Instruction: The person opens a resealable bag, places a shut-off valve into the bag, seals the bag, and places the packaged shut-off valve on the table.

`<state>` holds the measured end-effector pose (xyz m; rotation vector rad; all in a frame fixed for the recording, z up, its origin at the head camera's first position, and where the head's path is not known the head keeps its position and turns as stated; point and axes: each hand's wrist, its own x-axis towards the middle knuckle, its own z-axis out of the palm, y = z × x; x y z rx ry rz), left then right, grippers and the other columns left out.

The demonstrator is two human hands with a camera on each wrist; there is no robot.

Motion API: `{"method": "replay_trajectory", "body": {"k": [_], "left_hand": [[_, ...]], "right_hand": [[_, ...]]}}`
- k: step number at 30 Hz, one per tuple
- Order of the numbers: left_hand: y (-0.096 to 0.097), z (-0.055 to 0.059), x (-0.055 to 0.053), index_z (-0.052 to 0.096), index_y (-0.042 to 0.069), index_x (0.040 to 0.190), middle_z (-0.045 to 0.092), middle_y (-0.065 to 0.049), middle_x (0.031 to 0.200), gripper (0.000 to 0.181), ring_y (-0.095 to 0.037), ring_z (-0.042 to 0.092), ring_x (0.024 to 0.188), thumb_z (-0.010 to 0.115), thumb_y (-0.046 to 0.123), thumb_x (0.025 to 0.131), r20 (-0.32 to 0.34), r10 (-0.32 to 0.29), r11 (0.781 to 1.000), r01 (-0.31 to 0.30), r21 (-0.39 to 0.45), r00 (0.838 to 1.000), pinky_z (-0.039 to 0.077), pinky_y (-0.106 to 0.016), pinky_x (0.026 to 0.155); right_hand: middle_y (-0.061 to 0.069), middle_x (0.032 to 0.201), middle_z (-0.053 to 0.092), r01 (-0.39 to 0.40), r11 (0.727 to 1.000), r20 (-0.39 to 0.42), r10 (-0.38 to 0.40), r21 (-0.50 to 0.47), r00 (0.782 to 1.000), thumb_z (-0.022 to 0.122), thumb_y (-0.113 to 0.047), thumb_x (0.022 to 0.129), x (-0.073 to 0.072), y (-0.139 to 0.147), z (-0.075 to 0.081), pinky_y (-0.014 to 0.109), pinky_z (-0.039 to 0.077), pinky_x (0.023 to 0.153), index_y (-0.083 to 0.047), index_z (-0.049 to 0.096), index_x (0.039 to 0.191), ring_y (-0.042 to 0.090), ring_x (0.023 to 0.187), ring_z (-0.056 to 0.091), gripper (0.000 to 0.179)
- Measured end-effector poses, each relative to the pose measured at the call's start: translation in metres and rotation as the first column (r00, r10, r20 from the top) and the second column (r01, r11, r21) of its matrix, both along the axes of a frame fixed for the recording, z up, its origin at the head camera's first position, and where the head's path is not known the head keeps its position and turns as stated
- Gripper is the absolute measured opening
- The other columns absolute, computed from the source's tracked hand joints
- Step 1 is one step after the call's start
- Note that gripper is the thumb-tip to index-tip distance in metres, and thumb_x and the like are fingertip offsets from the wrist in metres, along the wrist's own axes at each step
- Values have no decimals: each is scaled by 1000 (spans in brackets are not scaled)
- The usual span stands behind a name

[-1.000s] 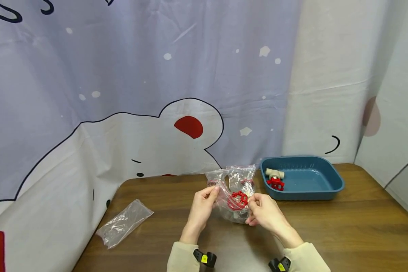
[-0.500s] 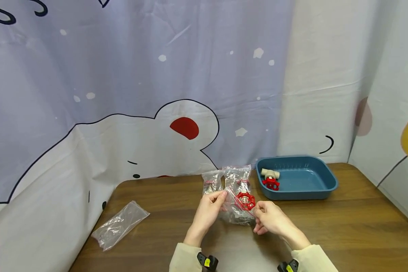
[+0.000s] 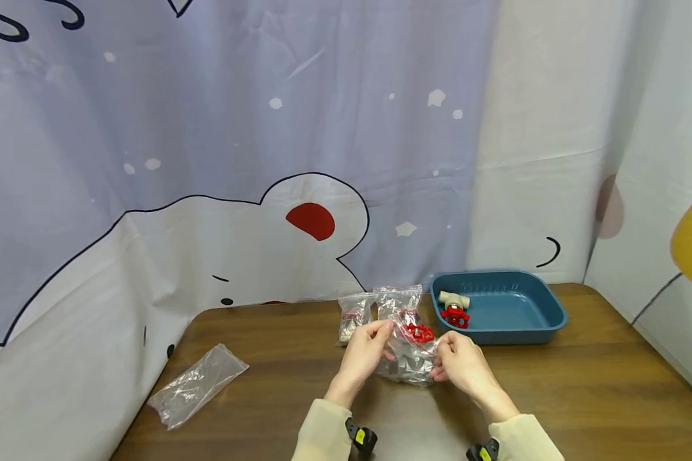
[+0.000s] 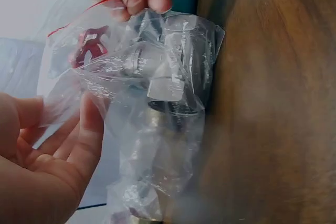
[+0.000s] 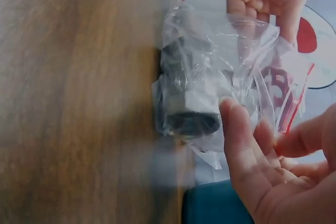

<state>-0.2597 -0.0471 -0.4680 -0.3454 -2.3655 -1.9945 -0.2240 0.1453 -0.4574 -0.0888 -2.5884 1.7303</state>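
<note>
A clear zip bag (image 3: 403,366) with a red seal line is held between my hands above the wooden table. My left hand (image 3: 364,355) pinches its left upper edge. My right hand (image 3: 464,365) pinches the opposite edge. Inside sits a valve with a red handwheel (image 3: 420,333); its pale, shiny body (image 4: 168,80) has a wide round end opening, seen dark in the right wrist view. The handwheel lies by the bag's mouth. From the frames I cannot tell whether the seal is fully parted.
Two more filled zip bags, one left (image 3: 354,314) and one right (image 3: 396,301), lie behind my hands. The blue tray (image 3: 516,336) at right holds a valve (image 3: 454,308) with red handwheel. A flat clear bag (image 3: 198,387) lies at left. A curtain (image 3: 236,243) hangs behind the table.
Both hands have shifted slightly right with the bag, uncovering more of the bag behind at left. The red handwheel has tipped and now shows flatter. The head view has shifted a little.
</note>
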Motion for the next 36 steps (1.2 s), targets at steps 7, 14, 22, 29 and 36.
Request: {"method": "replay_trajectory", "body": {"k": [7, 14, 22, 29, 36], "left_hand": [[-1, -3, 8, 65, -4, 120, 66, -19, 105, 33, -23, 67, 87, 53, 22, 103, -27, -25, 977, 30, 209, 999, 56, -36, 79], [8, -8, 20, 59, -8, 127, 62, -20, 121, 35, -27, 65, 99, 51, 17, 103, -27, -78, 951, 83, 299, 997, 53, -36, 87], [14, -6, 32, 67, -6, 118, 67, -18, 115, 28, -29, 69, 91, 52, 13, 102, -120, -127, 962, 151, 226, 985, 53, -36, 85], [11, -18, 25, 63, -9, 119, 52, -18, 139, 31, -31, 49, 127, 51, 14, 102, -69, -242, 925, 252, 285, 968, 39, -37, 104], [12, -17, 22, 68, -2, 115, 56, -10, 138, 29, -23, 45, 133, 50, 17, 103, -193, -271, 938, 304, 166, 943, 31, -35, 110]], "right_hand": [[10, 73, 65, 49, 996, -140, -39, 70, 989, 45, -4, 100, 2, -1, 5, 31, 55, 56, 1, 56, 93, 21, 60, 67, 15], [10, 72, 69, 114, 990, -174, -98, 88, 980, 43, -8, 102, -7, 4, 6, 27, 50, 49, 0, 56, 96, 22, 56, 67, 17], [0, 67, 58, 227, 950, -449, -111, 213, 887, 50, -7, 100, -8, 11, 4, 35, 45, 59, -5, 59, 95, 18, 62, 61, 11], [-7, 65, 46, 111, 953, -537, 62, 283, 841, 55, 0, 97, -3, 13, -3, 31, 40, 58, -9, 58, 92, 12, 62, 49, 11], [-2, 60, 51, 16, 976, -371, 67, 217, 926, 54, -4, 100, 4, 11, 3, 27, 44, 54, -10, 59, 91, 14, 52, 54, 11]]}}
